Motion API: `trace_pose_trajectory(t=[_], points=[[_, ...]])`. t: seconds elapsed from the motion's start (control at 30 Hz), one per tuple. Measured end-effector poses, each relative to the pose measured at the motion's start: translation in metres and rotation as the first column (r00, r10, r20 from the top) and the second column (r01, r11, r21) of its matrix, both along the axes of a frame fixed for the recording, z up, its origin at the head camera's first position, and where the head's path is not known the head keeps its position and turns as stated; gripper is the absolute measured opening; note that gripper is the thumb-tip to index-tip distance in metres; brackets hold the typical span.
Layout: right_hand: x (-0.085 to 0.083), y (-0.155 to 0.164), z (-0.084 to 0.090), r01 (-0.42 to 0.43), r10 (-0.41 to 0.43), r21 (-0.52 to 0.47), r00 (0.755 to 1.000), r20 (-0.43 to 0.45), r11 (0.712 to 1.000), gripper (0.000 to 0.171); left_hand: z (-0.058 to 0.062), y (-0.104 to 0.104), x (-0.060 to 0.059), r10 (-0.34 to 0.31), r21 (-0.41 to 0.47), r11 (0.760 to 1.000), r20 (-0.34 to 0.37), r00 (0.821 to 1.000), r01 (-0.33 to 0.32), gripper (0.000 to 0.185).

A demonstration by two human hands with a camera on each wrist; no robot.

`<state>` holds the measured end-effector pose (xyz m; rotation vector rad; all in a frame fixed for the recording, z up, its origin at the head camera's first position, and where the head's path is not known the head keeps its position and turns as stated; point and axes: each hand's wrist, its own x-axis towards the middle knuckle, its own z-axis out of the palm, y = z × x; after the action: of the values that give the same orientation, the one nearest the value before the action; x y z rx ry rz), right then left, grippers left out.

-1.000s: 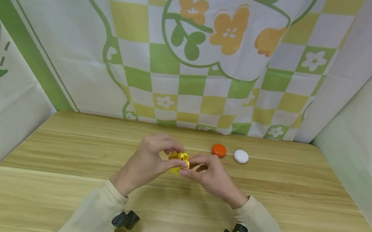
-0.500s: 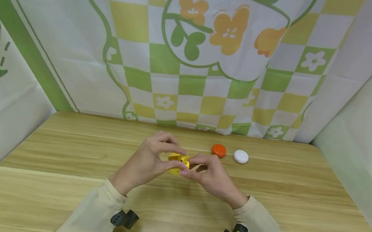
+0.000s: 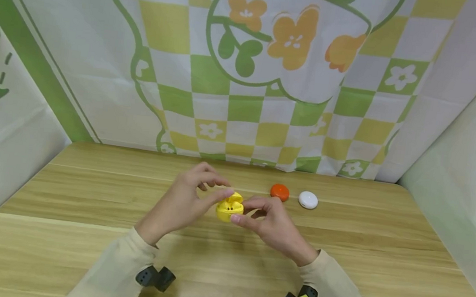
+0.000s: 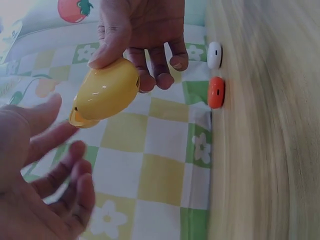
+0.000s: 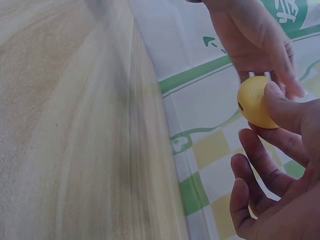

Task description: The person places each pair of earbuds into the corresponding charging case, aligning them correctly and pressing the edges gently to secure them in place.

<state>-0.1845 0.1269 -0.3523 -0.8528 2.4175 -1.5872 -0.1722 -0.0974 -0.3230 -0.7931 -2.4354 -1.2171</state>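
A small yellow egg-shaped case [image 3: 229, 209] is held above the wooden table [image 3: 84, 200], its lid slightly ajar. My right hand [image 3: 263, 216] pinches it between thumb and fingers; the left wrist view shows that hand [image 4: 140, 30] gripping the case [image 4: 106, 94] from above. My left hand [image 3: 191, 200] is beside the case on its left with loose, spread fingers [image 4: 60, 170] and the thumb tip close to the lid's edge. In the right wrist view the case [image 5: 254, 102] sits under my right thumb [image 5: 285, 107], with the left hand [image 5: 250, 35] behind it.
An orange round case [image 3: 279, 191] and a white one [image 3: 308, 200] lie side by side on the table beyond my right hand. A patterned cloth backdrop [image 3: 246, 72] closes off the back and sides. Black wrist cameras [image 3: 153, 277] hang under both sleeves.
My left hand's fingers have loosened from the yellow case and drawn back a little to the left. The right hand keeps its hold in the same place.
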Motion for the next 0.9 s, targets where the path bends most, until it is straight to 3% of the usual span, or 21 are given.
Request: trace_pose_trajectory(t=[0.13,0.3,0.43,0.63,0.9], points=[[0.0,0.0,0.0,0.01,-0.01,0.002,1.0,0.004,1.0,0.014,-0.002,-0.004,-0.004,0.024,-0.018,1.0,0.153,0.988,-0.022,0.028],[-0.001,0.0,-0.002,0.007,-0.007,-0.004,1.0,0.012,1.0,0.015,-0.004,-0.009,-0.007,-0.005,-0.041,0.999,0.309,0.951,0.019,0.038],[-0.001,0.0,-0.001,0.007,-0.006,-0.011,0.999,0.032,1.0,0.015,-0.005,-0.011,-0.009,-0.047,-0.023,0.998,0.388,0.921,0.061,0.042],[-0.001,0.0,-0.001,0.004,-0.003,-0.013,0.999,0.047,1.0,0.015,-0.005,-0.012,-0.008,-0.098,0.023,0.995,0.422,0.901,0.097,0.04],[-0.002,0.001,-0.001,0.002,0.003,-0.048,0.995,0.095,0.999,0.02,-0.004,-0.01,-0.007,-0.142,0.047,0.99,0.374,0.916,0.135,0.025]])
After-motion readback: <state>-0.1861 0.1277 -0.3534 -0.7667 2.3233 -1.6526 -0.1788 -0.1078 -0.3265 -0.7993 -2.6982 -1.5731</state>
